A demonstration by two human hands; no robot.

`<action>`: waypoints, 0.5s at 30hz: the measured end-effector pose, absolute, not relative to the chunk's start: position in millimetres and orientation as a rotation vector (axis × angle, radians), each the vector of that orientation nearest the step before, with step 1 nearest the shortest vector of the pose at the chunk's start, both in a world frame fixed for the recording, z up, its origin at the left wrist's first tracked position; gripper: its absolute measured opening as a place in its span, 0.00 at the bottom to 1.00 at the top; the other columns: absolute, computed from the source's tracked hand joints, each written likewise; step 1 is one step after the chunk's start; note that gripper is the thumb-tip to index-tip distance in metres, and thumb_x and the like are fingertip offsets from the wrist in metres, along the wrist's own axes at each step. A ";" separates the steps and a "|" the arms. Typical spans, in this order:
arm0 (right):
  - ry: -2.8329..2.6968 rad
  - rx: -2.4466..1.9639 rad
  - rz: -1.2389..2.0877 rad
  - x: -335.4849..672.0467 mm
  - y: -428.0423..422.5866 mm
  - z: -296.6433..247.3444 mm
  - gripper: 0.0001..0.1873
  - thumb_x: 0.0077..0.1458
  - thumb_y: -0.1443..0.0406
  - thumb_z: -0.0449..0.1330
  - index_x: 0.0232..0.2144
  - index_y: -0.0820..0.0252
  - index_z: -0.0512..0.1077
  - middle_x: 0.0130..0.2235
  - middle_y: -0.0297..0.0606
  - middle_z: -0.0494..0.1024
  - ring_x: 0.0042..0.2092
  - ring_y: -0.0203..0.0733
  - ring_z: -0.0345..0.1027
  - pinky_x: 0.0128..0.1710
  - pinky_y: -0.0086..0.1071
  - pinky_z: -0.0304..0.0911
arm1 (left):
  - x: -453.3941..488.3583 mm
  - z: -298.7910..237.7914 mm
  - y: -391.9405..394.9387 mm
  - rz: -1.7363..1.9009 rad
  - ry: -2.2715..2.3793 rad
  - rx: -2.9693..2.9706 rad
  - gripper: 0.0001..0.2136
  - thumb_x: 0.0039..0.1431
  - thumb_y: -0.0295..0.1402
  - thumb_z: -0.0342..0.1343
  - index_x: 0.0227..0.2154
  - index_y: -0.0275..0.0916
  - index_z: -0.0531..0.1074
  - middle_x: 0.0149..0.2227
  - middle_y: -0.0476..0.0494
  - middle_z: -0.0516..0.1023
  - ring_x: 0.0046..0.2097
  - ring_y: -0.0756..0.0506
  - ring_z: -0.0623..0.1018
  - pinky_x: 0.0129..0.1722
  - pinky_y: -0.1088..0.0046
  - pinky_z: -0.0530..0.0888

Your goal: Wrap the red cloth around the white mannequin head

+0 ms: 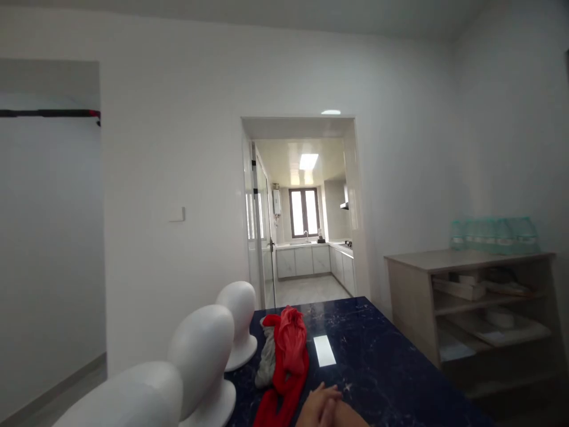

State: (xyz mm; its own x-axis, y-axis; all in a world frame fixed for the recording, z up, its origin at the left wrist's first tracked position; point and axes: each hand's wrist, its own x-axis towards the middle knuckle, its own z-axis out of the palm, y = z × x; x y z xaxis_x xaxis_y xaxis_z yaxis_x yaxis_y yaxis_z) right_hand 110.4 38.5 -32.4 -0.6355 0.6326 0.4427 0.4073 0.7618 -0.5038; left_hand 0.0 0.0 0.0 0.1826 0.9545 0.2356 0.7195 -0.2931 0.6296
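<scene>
Red cloth (288,356) lies crumpled on dark table (377,356).

Cloth (287,356) lies on the table (377,356), right of three mannequin heads (202,350); shelf unit (471,308) farther right.

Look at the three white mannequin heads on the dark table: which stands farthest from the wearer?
The mannequin head closest to the doorway, just left of the red cloth. It looks smallest; the middle head and nearest head are larger and lower in view.
</scene>
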 end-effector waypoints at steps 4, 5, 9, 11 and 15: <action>-2.467 -0.648 0.533 146.5 58.3 -21.7 0.20 0.65 0.54 0.63 0.56 0.46 0.82 0.56 0.40 0.86 0.55 0.53 0.76 0.60 0.42 0.71 | -7.4 1.1 42.8 0.836 1.861 2.032 0.23 0.72 0.36 0.44 0.62 0.48 0.78 0.75 0.45 0.68 0.79 0.30 0.59 0.79 0.37 0.53; -2.475 -0.647 0.531 148.0 62.9 -26.9 0.20 0.65 0.53 0.64 0.56 0.46 0.82 0.57 0.40 0.85 0.56 0.53 0.75 0.61 0.42 0.70 | -11.4 -3.0 54.2 0.818 1.939 2.085 0.24 0.69 0.35 0.47 0.62 0.50 0.78 0.77 0.48 0.64 0.80 0.28 0.54 0.79 0.34 0.48; -2.465 -0.689 0.508 143.8 86.1 -66.3 0.16 0.66 0.51 0.64 0.49 0.45 0.85 0.55 0.40 0.86 0.58 0.53 0.75 0.62 0.41 0.69 | -34.1 -33.1 98.1 0.648 2.122 2.273 0.27 0.63 0.38 0.54 0.65 0.51 0.76 0.79 0.49 0.58 0.80 0.17 0.48 0.74 0.21 0.45; -2.478 -0.696 0.499 142.6 100.1 -85.8 0.15 0.66 0.51 0.64 0.48 0.45 0.86 0.55 0.41 0.87 0.60 0.54 0.75 0.63 0.43 0.69 | -46.6 -46.2 115.6 0.563 2.204 2.269 0.28 0.65 0.37 0.52 0.68 0.48 0.72 0.79 0.47 0.58 0.79 0.15 0.50 0.72 0.19 0.50; -2.478 -0.682 0.510 142.9 120.0 -109.0 0.16 0.67 0.51 0.64 0.51 0.45 0.86 0.58 0.43 0.86 0.63 0.55 0.74 0.66 0.44 0.68 | -67.9 -49.8 131.8 0.500 2.307 2.306 0.29 0.68 0.30 0.42 0.68 0.45 0.72 0.79 0.46 0.59 0.78 0.14 0.51 0.69 0.19 0.57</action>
State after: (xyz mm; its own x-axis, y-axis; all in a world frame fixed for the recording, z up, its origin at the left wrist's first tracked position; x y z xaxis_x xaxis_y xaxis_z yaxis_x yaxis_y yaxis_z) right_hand 142.9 120.0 -109.0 -0.7407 0.5565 0.3763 0.3625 0.8027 -0.4735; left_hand -67.9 131.8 -49.8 -0.0170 0.9471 0.3206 0.9948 -0.0162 0.1005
